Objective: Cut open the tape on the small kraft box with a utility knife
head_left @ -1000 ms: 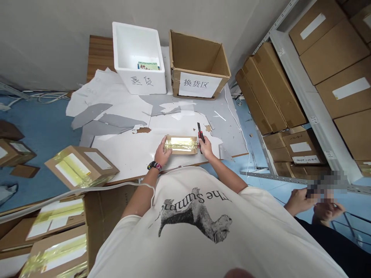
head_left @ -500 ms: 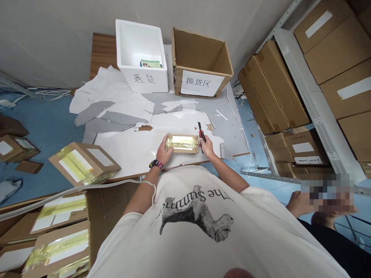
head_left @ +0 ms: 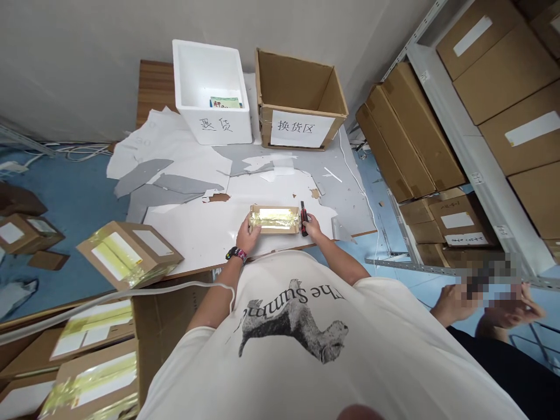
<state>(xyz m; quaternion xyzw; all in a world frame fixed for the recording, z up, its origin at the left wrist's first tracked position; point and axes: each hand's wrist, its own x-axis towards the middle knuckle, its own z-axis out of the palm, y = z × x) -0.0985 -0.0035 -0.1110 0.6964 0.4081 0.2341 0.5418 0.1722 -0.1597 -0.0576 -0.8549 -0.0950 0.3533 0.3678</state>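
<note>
Here, hands [head_left: 248, 236] hold a taped carton [head_left: 275, 219]; foam box [head_left: 192, 125] holds printed card [head_left: 224, 102].

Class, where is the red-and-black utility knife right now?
In the head view, the utility knife is in the person's right hand, just beside the right end of the taped cardboard box on the table.

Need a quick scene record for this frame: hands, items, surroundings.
left hand: on the left end of a brown cardboard box wrapped in shiny yellowish tape
right hand: holding a black-and-red utility knife beside the box's right end
surface: white-sheeted table
behind: white foam box labelled 退货; open brown cardboard box labelled 换货区
far right: co-worker's hands
</note>
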